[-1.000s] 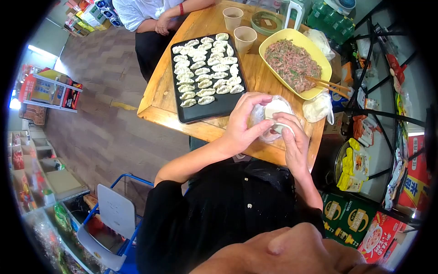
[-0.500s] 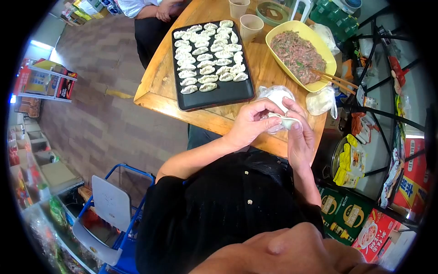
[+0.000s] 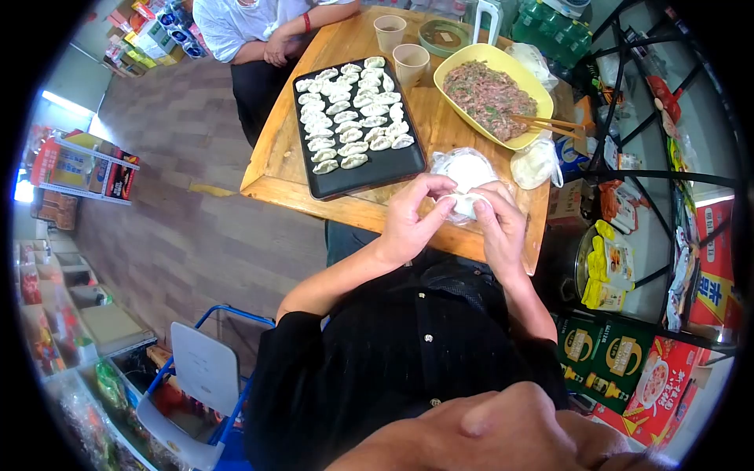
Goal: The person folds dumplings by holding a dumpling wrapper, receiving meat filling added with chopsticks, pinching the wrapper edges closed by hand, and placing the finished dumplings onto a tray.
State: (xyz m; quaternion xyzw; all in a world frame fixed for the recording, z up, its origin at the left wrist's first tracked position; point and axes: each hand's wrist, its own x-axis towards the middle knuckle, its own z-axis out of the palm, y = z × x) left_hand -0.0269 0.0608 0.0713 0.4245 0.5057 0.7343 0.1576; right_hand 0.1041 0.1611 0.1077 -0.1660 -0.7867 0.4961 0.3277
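Note:
Both hands pinch the edges of one pale dumpling [image 3: 465, 206] near the table's front edge. My left hand [image 3: 410, 218] holds it from the left between thumb and fingers. My right hand [image 3: 503, 226] closes on its right side, and the fingers partly cover it. Just beyond them lies a stack of round white dumpling wrappers [image 3: 470, 167] in a clear plastic bag. To the left, a black tray [image 3: 390, 166] bears several rows of folded dumplings [image 3: 345, 118]. Beyond my right hand stands a yellow bowl [image 3: 543, 98] of minced meat filling [image 3: 487, 93], with chopsticks [image 3: 554, 125] resting in it.
Two paper cups [image 3: 411, 64] and a round green-rimmed dish [image 3: 444, 38] stand at the wooden table's [image 3: 267, 169] back. A plastic bag [image 3: 534, 163] lies by the bowl. A person [image 3: 275, 35] sits across. A black rack [image 3: 660, 177] is at right, a blue-framed chair [image 3: 204, 365] at left.
The view has shifted slightly, bringing more of the seated person into sight. My fingers have moved along the dumpling's edge, and both hands still hold it.

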